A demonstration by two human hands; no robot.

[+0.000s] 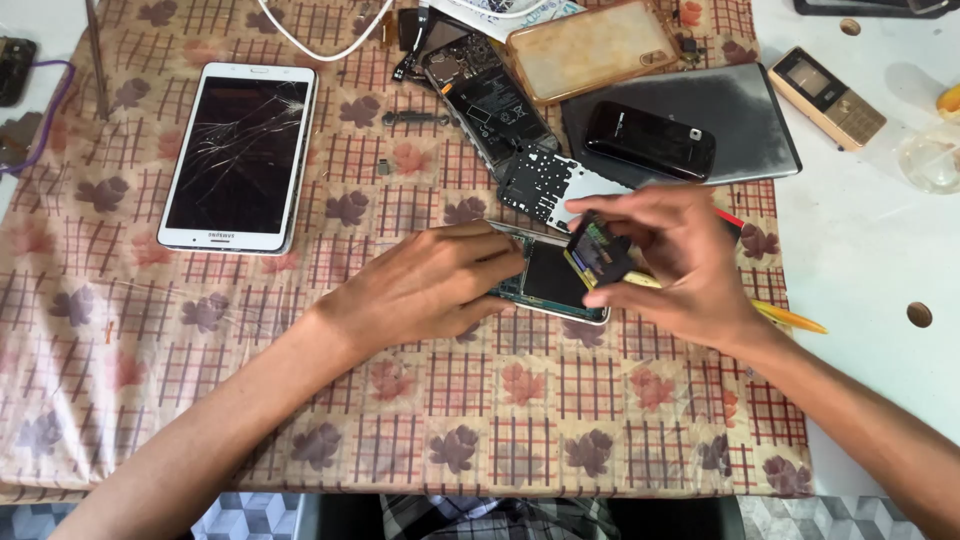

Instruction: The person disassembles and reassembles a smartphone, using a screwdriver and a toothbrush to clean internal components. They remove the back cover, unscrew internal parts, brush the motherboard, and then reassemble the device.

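Note:
My left hand (430, 285) lies flat on an opened phone body (548, 285) in the middle of the patterned cloth and holds it down by its left end. My right hand (680, 265) pinches a small dark rectangular part with a yellow edge (597, 252) just above the phone's right end. A yellow tool (790, 318) lies under my right hand and sticks out to the right.
A white tablet with a cracked screen (240, 155) lies at the left. Behind the hands are a stripped phone frame (490, 100), a perforated cover plate (545, 185), a clear phone case (590, 48), a black phone (650, 140) on a grey tablet (740, 110), and a gold keypad phone (826, 97).

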